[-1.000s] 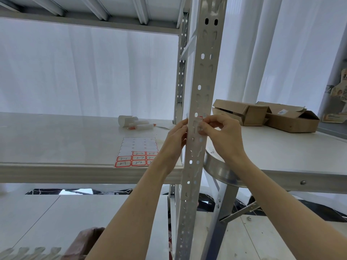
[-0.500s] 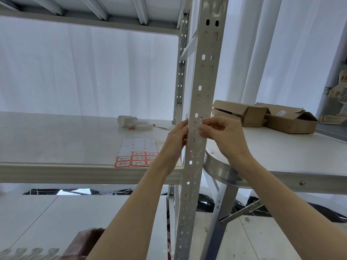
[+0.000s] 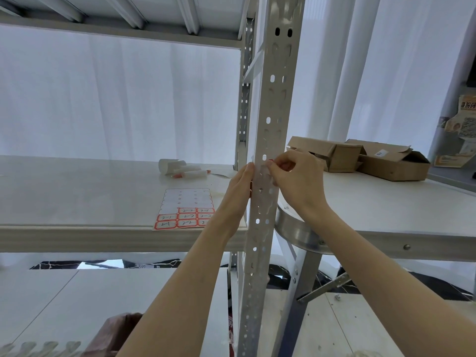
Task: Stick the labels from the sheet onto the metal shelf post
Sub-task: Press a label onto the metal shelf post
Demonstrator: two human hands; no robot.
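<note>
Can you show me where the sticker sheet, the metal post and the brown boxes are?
label sheet (image 3: 186,204), head view, blank upper rows.
metal shelf post (image 3: 277,99), head view, front face with holes.
cardboard boxes (image 3: 394,166), head view, side of the right box.

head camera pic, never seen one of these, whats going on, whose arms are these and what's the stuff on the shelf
The camera sits on a person's head, so the two bare arms reaching in are their own. No robot is involved. The left hand braces the perforated metal shelf post, while the right hand pinches a small label with a red edge against it. On the white shelf lies the label sheet: its top rows are already peeled, and red-bordered handwritten labels remain at the bottom. Behind it lie small white rolls. To the right, cardboard boxes sit on a table.
</note>
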